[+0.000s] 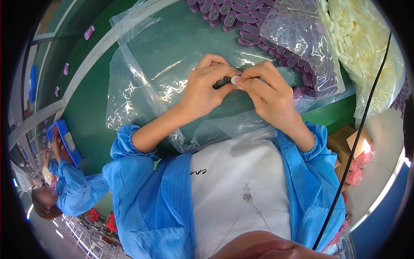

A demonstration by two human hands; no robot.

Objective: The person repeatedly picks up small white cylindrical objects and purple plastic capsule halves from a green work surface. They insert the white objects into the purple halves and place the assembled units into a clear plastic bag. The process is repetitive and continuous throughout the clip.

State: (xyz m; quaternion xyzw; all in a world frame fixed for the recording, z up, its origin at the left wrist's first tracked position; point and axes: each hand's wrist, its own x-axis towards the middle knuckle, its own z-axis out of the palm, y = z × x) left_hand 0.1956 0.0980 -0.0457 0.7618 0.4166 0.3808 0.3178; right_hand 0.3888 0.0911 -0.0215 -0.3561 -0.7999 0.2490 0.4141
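Observation:
Over the clear plastic sheet (172, 75), my left hand (206, 84) and my right hand (271, 90) meet fingertip to fingertip. Between them is a small white piece (235, 80) with a rounded end; most of it is hidden by the fingers. Thumb and forefinger of each hand are pinched on it. Beyond my hands, many purple oval hollow shells (245, 18) stand packed together with their openings upward. A clear bag (302, 41) covers part of them, to the right of my right hand.
On the far right lies a clear bag of small cream-white parts (351, 41). A black cable (366, 114) crosses the right side. Cardboard boxes (340, 142) and pink bags (360, 166) sit lower right. Single purple shells (89, 32) lie at left, where a co-worker (79, 185) handles a blue tray (69, 142).

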